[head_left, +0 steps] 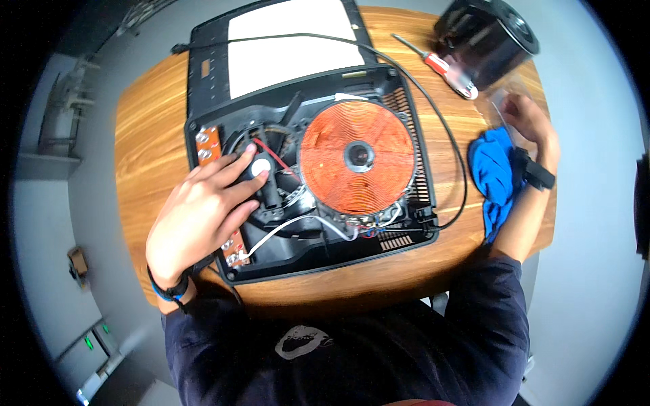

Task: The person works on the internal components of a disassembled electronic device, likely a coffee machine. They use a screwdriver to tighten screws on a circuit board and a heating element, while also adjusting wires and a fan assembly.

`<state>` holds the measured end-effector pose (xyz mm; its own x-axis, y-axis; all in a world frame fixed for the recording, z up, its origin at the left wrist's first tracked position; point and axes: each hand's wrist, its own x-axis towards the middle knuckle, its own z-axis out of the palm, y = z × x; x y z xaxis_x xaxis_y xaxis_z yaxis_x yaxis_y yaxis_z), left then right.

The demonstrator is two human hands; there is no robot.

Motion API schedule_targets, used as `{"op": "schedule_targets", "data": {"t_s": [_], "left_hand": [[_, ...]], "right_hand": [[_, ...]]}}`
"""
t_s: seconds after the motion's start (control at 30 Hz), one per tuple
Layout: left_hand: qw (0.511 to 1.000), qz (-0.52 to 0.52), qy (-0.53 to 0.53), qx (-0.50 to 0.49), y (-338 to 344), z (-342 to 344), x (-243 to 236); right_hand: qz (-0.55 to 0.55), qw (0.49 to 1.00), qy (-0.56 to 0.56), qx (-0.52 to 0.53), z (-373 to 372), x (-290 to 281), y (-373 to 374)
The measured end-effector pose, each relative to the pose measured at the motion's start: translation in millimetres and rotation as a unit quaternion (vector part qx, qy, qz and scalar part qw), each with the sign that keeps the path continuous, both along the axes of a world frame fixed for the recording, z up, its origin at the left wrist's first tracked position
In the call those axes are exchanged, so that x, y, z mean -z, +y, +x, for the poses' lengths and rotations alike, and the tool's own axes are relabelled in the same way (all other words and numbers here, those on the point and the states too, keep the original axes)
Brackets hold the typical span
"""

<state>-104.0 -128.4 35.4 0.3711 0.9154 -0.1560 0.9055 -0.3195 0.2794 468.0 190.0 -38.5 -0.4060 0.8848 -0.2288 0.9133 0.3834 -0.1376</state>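
An opened induction cooker base (318, 267) lies in front of me, its round copper coil (325, 139) exposed. My left hand (210, 196) reaches over its left side, fingers stretched out, fingertips resting on the black cooling fan (271, 189) near its white hub sticker. Red and white wires run beside the fan. Off to the right, my right hand (531, 122) has its fingers curled in at a clear plastic bag or tray (497, 101); what they hold, if anything, I cannot make out. A crumpled blue cloth (493, 166) lies against that forearm.
The cooker's top panel (291, 51), with a white surface, lies behind the base. A black power cord (433, 95) loops across the panel and down the right side. At the back right are a red-and-white screwdriver (443, 68) and a glossy black container (484, 40).
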Motion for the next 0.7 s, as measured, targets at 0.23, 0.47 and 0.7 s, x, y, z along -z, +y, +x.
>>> {"op": "schedule_targets", "data": {"t_s": [0.23, 0.47, 0.7], "left_hand": [[1.000, 0.018, -0.022, 0.002, -3, -8, 11], [0.999, 0.014, -0.032, 0.007, -4, -13, 14], [0.999, 0.030, -0.028, 0.012, -4, -13, 15]], "right_hand": [[-0.016, 0.993, 0.105, 0.055, 6, -19, -10], [-0.023, 0.994, 0.105, 0.031, -21, -42, -28], [-0.020, 0.992, 0.121, 0.017, -31, -53, -34]]}}
